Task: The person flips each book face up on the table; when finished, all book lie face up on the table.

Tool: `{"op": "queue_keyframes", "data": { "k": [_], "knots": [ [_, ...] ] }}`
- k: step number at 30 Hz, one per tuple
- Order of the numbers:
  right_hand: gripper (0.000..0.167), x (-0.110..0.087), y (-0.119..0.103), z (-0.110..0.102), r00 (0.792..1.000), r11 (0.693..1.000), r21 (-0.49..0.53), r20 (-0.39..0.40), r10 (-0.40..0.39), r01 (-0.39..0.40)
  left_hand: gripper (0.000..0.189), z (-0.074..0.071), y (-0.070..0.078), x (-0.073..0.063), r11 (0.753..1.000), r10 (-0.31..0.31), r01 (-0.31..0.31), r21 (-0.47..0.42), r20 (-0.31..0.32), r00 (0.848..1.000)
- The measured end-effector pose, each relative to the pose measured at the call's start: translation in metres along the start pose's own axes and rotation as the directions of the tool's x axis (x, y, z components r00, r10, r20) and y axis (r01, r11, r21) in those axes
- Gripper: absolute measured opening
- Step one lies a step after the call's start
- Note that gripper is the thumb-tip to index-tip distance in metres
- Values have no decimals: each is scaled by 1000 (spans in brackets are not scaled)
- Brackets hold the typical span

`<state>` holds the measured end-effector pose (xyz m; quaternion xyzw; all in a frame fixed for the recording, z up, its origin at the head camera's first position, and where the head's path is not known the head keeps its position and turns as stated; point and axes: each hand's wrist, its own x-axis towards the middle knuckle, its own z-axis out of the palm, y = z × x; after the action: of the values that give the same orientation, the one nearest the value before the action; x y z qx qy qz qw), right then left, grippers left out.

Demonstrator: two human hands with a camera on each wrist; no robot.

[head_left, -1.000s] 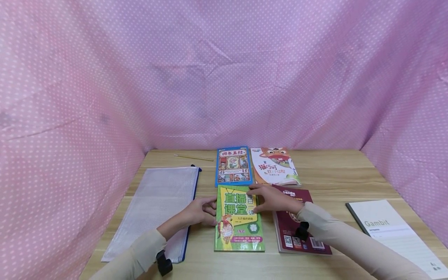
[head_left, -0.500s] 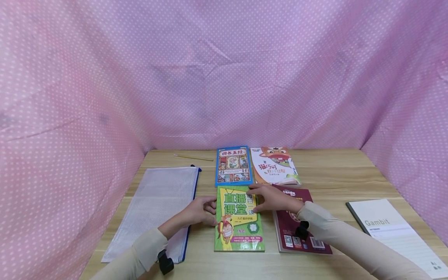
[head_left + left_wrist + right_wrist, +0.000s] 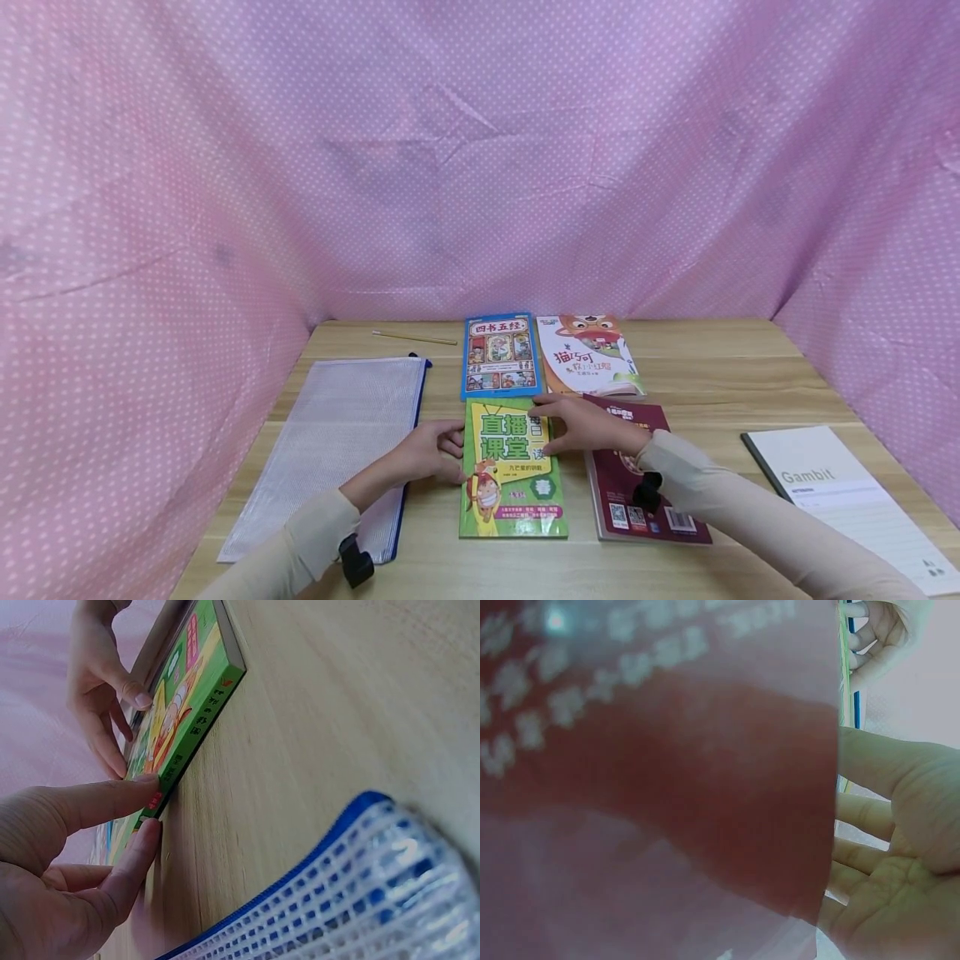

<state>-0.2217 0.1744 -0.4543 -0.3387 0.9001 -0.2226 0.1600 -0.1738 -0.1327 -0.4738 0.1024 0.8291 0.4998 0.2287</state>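
A green book [image 3: 517, 496] lies flat on the table, directly below a blue book [image 3: 501, 360] in the head view. My left hand [image 3: 426, 454] touches its left side; in the left wrist view thumb and fingertips meet the green spine [image 3: 193, 727] near its far end. From the right, my right hand [image 3: 588, 425] reaches over with extended fingers on the upper right of the cover. Under my right forearm lies a maroon book [image 3: 656, 508], which fills much of the right wrist view and hides part of that hand there.
A white book [image 3: 588, 358] with an orange cartoon animal sits beside the blue one. At left lies a white mesh zip pouch [image 3: 322, 450] with blue edging, and behind it a pencil [image 3: 416, 338]. A notebook [image 3: 847, 492] lies at right. Pink dotted cloth [image 3: 480, 167] surrounds the table.
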Motion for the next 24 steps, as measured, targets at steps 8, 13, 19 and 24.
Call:
{"op": "queue_keyframes", "data": {
  "k": [8, 13, 19, 24],
  "knots": [
    [61, -2, -1, -8, 999, 999, 9, 22, -35, 35, 89, 5, 6, 4, 999, 13, -11, 38, -63, 998],
    [59, -7, -1, -18, 998, 996, 63, 14, -59, 58, 85, 11, 15, 6, 999, 35, -31, 37, -123, 992],
    [55, -16, 4, -30, 994, 993, 74, -61, -91, 96, 76, 24, 31, 12, 995, 92, -86, 51, -126, 988],
    [54, -23, 11, -39, 992, 996, 56, -105, -68, 74, 71, 38, 42, 18, 993, 122, -122, 4, -59, 991]
  ]
}}
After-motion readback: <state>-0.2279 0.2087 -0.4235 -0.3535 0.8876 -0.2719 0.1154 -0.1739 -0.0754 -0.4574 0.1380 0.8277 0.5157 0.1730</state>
